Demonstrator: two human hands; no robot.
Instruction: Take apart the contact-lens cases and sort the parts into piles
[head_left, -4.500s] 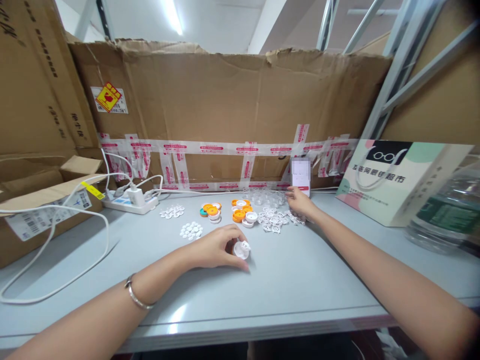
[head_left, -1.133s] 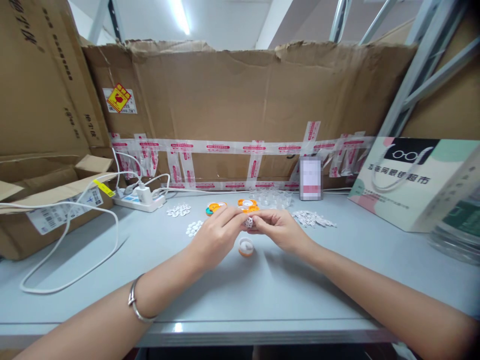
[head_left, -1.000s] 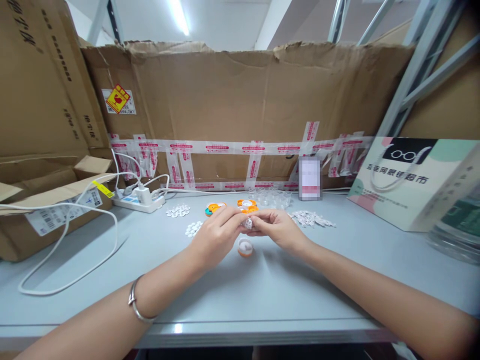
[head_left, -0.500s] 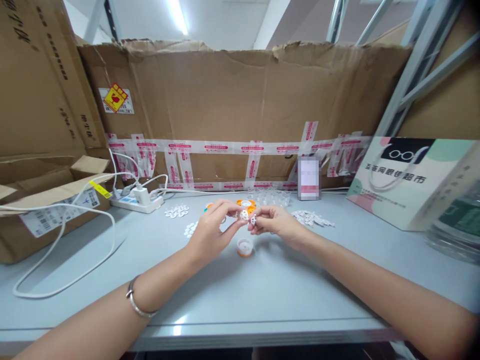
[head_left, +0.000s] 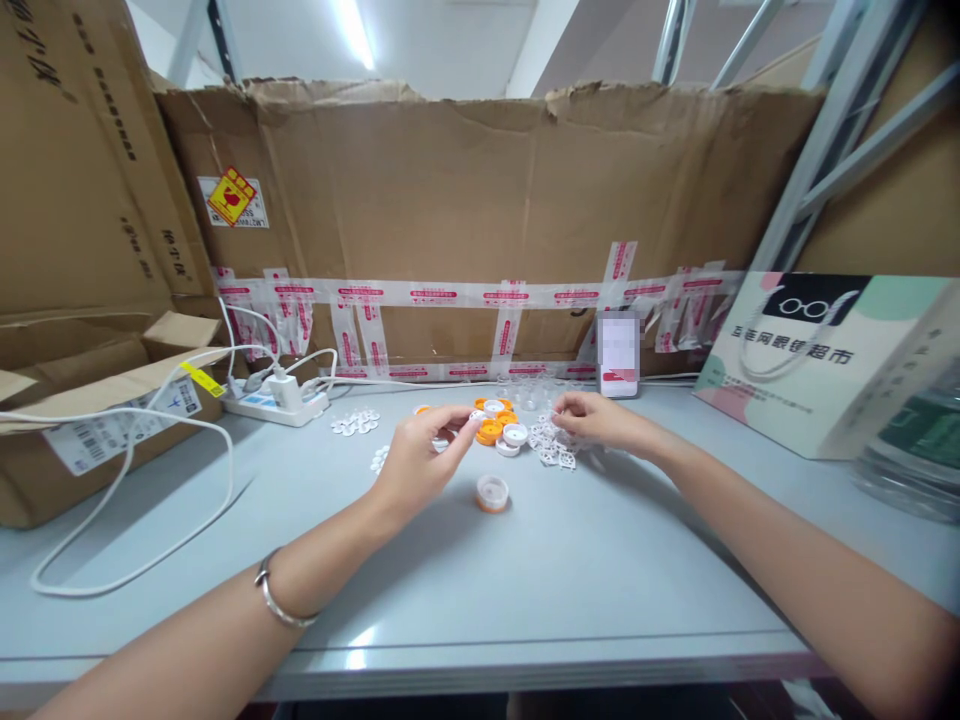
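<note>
Between thumb and index finger, my left hand [head_left: 424, 452] pinches a small white part [head_left: 476, 416]. My right hand [head_left: 592, 418] is closed at the fingertips over a pile of small white openwork pieces [head_left: 553, 447]; what it grips, if anything, is too small to name. Orange round parts [head_left: 490, 431] and white round caps [head_left: 514, 435] lie between the hands. Nearer to me, a clear-topped cup with an orange base [head_left: 492, 493] stands alone on the grey table [head_left: 480, 600]. Clear plastic cups [head_left: 531, 391] stand behind the pile.
White discs [head_left: 355, 422] lie at the left, near a power strip [head_left: 277, 402] with looping white cables. A phone [head_left: 619, 355] leans at the back against cardboard [head_left: 465, 200]. A paper bag [head_left: 810, 365] and a large bottle [head_left: 919, 450] stand at the right.
My hands have moved apart. My right hand has gone right to the white openwork pile, while my left hand stays near its place, still pinching a small white part.
</note>
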